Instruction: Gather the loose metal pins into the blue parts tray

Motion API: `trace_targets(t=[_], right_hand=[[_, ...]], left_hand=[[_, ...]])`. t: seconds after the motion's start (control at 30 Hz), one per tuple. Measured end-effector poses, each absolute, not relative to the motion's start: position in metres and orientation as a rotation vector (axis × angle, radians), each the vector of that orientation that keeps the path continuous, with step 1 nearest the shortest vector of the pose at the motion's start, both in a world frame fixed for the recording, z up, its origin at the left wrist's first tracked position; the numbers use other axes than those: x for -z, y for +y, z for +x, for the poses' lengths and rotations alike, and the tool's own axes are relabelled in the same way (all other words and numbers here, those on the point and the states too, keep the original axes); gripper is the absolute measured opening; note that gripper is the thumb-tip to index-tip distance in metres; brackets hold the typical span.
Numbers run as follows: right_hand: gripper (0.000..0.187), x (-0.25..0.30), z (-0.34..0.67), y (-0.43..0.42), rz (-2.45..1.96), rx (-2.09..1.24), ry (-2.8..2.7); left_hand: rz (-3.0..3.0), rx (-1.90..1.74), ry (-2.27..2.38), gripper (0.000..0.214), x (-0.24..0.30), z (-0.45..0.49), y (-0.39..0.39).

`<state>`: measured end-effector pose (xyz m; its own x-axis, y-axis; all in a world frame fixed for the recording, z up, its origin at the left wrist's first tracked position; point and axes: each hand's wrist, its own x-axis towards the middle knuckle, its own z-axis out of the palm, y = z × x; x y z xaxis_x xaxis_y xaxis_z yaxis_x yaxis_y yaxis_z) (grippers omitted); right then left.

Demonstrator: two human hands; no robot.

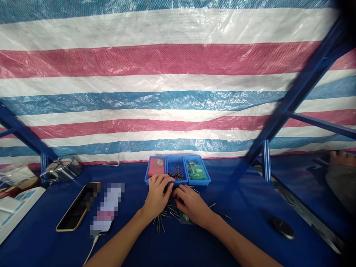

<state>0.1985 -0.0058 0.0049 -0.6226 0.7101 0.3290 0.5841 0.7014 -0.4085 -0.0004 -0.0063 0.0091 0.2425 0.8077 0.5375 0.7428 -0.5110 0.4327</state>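
- At far left I see one white oblong box with blue markings [23,211], then one shiny metal pot [65,170] beyond it.
- Two phones follow: one black-screened with a pale gold edge [73,207], one with a blurred-out screen [107,207], a white cable [94,243] at its near end.
- My left hand [155,194] is arched, fingers bent and slightly parted at the bins' near side; whether it grasps anything, I can't tell.
- Thin metal rods [158,225] lie loose on the blue tabletop [167,256], around and between my hands, too overlapped to count.
- Three blue plastic bins stand side by side beyond [199,182]: red packaging [152,168] in the left, more rods in the middle, green packaging [204,172] in the right.
- My right hand [193,204] curls its fingers over the loose rods; its grip is hidden from me. One clear plastic bag [185,219] lies just beneath it.
- Right of that hand, two rods lie apart.
- Farther right: one black rounded object [282,227], then another person's hand [342,159].
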Motion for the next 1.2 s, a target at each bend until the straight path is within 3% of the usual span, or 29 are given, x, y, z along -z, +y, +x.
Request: trace_targets(t=[1.03, 1.2], right_hand=[[0.02, -0.008, 0.199, -0.007, -0.974, -0.441, -2.212], [0.028, -0.011, 0.201, -0.009, -0.951, -0.402, -2.255]], left_hand=[[2.386, -1.117, 1.5, 0.019, -0.01, 0.0, -0.007], [2.391, -1.124, 1.496, 0.02, -0.009, 0.0, -0.007]])
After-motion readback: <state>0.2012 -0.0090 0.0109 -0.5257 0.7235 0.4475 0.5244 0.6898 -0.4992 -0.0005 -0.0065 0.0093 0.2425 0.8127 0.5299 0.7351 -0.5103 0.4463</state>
